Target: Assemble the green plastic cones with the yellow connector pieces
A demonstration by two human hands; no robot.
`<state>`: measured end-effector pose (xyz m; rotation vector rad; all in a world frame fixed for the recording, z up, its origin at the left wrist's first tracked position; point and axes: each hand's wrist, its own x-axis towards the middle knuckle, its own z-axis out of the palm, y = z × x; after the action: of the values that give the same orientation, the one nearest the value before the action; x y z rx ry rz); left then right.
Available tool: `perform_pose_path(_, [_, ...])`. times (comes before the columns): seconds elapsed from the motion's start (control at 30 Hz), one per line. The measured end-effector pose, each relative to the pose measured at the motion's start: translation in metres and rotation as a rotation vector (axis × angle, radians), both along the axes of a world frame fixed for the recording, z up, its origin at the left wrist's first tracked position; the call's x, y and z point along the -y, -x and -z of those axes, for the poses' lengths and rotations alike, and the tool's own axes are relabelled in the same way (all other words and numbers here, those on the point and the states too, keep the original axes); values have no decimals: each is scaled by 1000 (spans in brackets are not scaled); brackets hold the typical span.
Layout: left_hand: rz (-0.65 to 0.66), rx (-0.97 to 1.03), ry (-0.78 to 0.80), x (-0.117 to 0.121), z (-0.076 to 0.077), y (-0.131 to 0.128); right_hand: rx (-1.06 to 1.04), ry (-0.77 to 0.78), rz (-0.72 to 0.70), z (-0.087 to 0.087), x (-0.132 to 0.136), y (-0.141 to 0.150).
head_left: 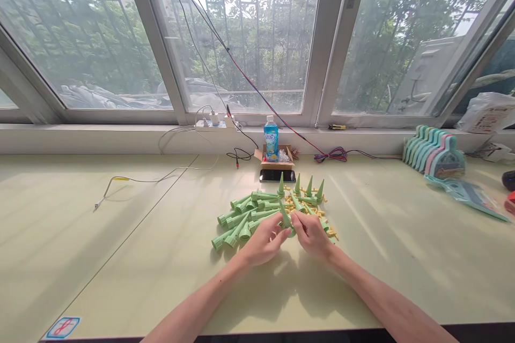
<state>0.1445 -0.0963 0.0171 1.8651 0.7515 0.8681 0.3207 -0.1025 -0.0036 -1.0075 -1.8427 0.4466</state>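
My left hand (266,240) is closed around the lower part of a green plastic cone (284,213), which points upward and tilts slightly left. Against the cone's right side, my right hand (311,231) has its fingers pinched together; what sits between them is hidden. Many more green cones (235,236) lie in a heap to the left and beyond my hands. Several others stand on their wide bases at the back, one being the upright cone (309,186). Small yellow plastic pieces (321,213) are scattered among the cones on the right.
Behind the heap lie a phone (277,176) and a small cardboard box (277,165) with a blue-labelled bottle (271,139). A white cable (137,179) runs across the table at left. Coiled wires (332,155) lie at the back. Pastel plastic scoop-like items (436,153) stand at right.
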Motion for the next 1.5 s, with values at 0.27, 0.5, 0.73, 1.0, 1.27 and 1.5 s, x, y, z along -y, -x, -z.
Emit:
perform_pose_path(0.27, [-80,7,-77,0,7,-4,-59,5,39,-1,-1,3])
perform_pose_path(0.5, [-78,114,97,-3,7,-6,-60,16,10,-2,1,3])
perform_pose_path(0.73, [-96,163,161,-4,3,-5,-60,25,-19,-4,2,3])
perform_pose_path(1.0, [-87,204,163,-3,0,-6,2,34,-36,1,2,3])
perform_pose_path(1.27, [4,215,245,-7,8,-2,180,-170,-8,-4,7,6])
perform_pose_path(1.5, [43,201,254,-9,10,-2,271,-228,-33,-9,8,7])
